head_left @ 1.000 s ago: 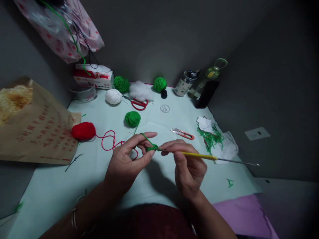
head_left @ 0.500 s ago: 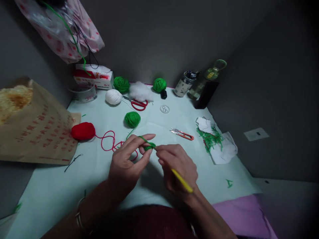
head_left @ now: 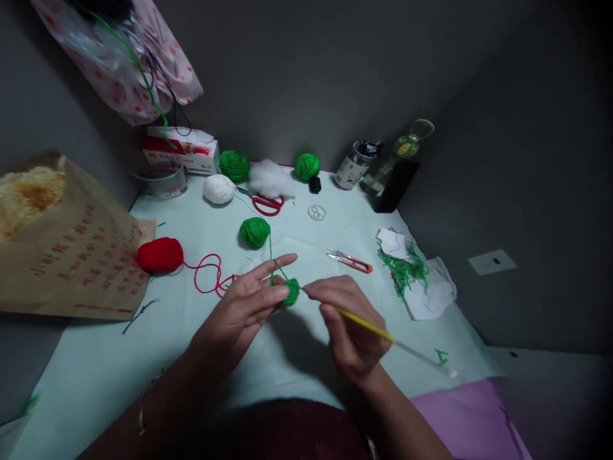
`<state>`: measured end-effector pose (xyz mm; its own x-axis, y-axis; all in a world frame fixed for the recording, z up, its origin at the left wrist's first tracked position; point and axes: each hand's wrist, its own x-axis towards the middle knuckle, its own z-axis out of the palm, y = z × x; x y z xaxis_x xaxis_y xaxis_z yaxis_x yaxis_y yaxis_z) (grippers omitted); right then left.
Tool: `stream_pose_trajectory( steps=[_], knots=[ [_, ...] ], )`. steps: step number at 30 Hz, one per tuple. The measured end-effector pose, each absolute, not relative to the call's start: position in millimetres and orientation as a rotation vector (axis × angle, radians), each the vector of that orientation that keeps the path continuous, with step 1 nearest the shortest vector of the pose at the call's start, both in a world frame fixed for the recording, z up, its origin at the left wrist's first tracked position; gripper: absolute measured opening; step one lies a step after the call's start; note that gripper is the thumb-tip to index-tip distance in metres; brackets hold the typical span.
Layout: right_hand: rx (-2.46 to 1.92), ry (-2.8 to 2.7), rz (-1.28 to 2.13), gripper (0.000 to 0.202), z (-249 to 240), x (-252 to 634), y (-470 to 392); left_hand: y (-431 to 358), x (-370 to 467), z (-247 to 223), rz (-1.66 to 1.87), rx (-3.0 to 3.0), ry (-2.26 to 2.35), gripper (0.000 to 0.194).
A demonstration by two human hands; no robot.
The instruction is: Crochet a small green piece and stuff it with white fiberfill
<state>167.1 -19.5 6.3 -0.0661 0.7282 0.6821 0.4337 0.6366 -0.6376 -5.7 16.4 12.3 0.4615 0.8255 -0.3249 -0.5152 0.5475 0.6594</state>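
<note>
Above the table (head_left: 105, 370), the crochet piece (head_left: 291, 292) is in the left hand (head_left: 237, 313) and the hook (head_left: 368, 326) in the right hand (head_left: 352, 335), with 1 near yarn ball (head_left: 254, 232) behind the left hand and snips (head_left: 357, 264) behind the right. Along the back, left to right, stand a box (head_left: 184, 153), 2 far yarn balls (head_left: 234, 165) with stuffing (head_left: 271, 179) between them, a pen cup (head_left: 350, 171) and a bottle (head_left: 406, 148). A paper bag (head_left: 81, 255) is far left, a yarn skein (head_left: 160, 255) beside it, yarn scraps (head_left: 406, 269) near the right edge.
</note>
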Motion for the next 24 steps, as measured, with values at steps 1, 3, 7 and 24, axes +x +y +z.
stream_pose_trajectory(
  steps=[1,3,7,24],
  knots=[
    [-0.961,-1.61,0.424,0.029,9,167,-19,16,-7,12,0.899,0.519,0.694,0.045],
    [-0.943,-1.463,0.572,0.023,12,166,-17,15,-6,14,0.967,0.543,0.72,0.04],
    [-0.95,-1.44,0.747,0.02,13,162,-11,7,0,18,0.973,0.623,0.746,0.041],
    [-0.92,-1.346,0.862,0.021,9,160,-7,10,1,10,0.963,0.689,0.763,0.037]
  ],
)
